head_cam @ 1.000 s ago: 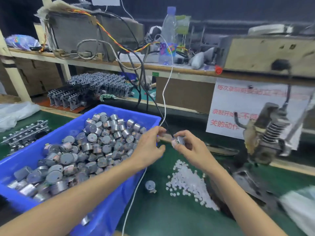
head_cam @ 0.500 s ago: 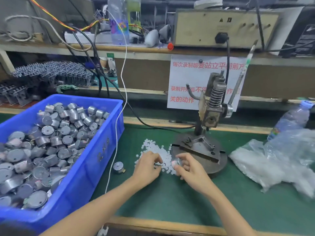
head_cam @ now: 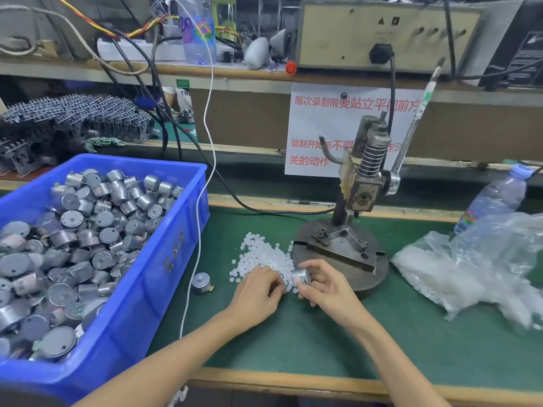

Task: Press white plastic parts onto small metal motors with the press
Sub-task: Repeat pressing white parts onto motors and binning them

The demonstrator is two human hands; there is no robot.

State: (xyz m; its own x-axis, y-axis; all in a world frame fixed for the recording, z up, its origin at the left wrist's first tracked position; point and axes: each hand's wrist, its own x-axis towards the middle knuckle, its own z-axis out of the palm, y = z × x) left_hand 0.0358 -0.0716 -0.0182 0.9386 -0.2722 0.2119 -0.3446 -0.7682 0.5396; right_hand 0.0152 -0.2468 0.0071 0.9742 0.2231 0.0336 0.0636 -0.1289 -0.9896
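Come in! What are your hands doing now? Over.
Left hand on white plastic parts, grip unclear. Right hand grips motor. Motor not yet under press. Way clear.

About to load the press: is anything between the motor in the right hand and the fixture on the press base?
Nothing visible. The right hand holds the motor at the front edge of the base; the fixture behind it is bare. The white parts lie left.

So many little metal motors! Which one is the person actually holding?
The motor in the right hand, just in front of the press base. All others lie in the blue bin, apart from a loose motor on the green mat.
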